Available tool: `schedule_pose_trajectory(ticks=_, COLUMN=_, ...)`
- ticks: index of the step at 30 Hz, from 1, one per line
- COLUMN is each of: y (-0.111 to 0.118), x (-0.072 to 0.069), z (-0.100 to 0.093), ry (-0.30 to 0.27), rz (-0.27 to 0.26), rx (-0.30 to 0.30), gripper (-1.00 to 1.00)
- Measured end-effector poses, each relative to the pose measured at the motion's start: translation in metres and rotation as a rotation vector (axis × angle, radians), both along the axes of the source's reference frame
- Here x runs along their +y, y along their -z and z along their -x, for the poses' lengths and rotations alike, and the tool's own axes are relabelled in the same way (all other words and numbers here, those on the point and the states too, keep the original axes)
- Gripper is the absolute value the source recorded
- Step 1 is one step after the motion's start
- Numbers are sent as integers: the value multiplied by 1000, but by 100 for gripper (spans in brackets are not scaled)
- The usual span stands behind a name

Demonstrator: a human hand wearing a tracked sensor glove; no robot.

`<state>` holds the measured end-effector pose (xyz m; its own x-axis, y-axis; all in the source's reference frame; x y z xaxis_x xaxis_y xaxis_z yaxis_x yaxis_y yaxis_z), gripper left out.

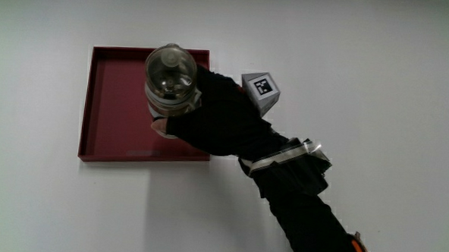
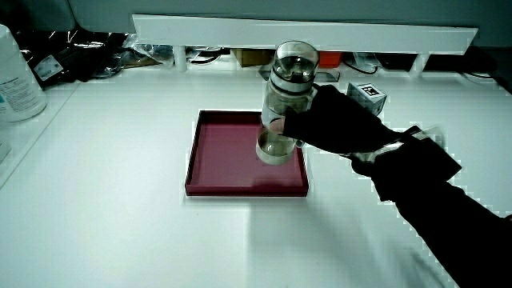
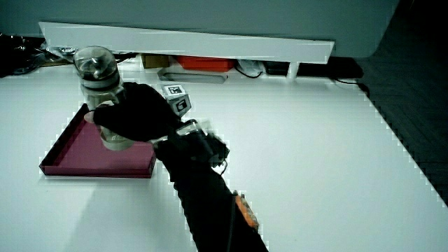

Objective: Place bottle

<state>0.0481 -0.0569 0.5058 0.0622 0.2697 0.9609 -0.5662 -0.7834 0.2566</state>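
1. So, the hand in its black glove is wrapped around a clear bottle, the fingers curled tight about its middle.
2. In a side view the bottle stands upright in that grip, its rounded clear cap above the fingers and its base below them.
3. The base sits low over the dark red tray; from where I stand I cannot tell whether it touches the tray floor or hangs just above it.
4. In the main view the bottle is over the tray's part nearest the fingers, close to the tray wall that the hand reaches across.
5. The tray is shallow and square, lying flat on the white table; its floor shows bare on the side of the bottle away from the palm.
6. The small patterned cube rides on the back of the hand, just off the tray's edge, and it shows in both side views.
7. The forearm runs from the wrist back toward the person, lying over the table and not over the tray.
8. In a side view the hand covers the bottle's middle, the tray below it.
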Motion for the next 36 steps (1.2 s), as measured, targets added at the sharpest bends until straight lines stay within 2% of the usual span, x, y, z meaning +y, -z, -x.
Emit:
schedule_pose_trajectory(ticks=2, y=-9, x=3, z=3, ry=2, rz=26, rx=6, gripper=0)
schedule_pose_trajectory(ticks=4, y=-20, x=7, z=7, ry=9, rz=28, rx=12, gripper=0)
schedule_pose_trajectory(ticks=5, y=-21, x=9, z=9, ry=17, rz=39, rx=15, gripper=0)
schedule_pose_trajectory(ticks=7, y=-21, x=12, z=12, ry=38, rz=66, rx=59, gripper=0)
schedule_pose_trajectory(ticks=11, y=-26, x=15, z=15, ry=47, rz=83, rx=71, gripper=0)
schedule_pose_trajectory(ticks=13, y=-28, x=15, z=14, ry=40, rz=88, rx=58, gripper=0)
schedule_pose_trajectory(ticks=14, y=-28, x=15, z=14, ry=41, rz=91, rx=76, gripper=0)
schedule_pose_trajectory(ticks=17, y=-34, x=16, z=13, ry=30, rz=107, rx=39, gripper=0)
schedule_pose_trajectory(ticks=18, y=-33, x=17, z=12, ry=29, rz=127, rx=43, gripper=0)
schedule_pose_trajectory(ticks=24, y=-39, x=17, z=9, ry=23, rz=135, rx=26, gripper=0)
schedule_pose_trajectory(ticks=36, y=-42, x=19, z=4, ry=24, rz=132, rx=25, gripper=-41)
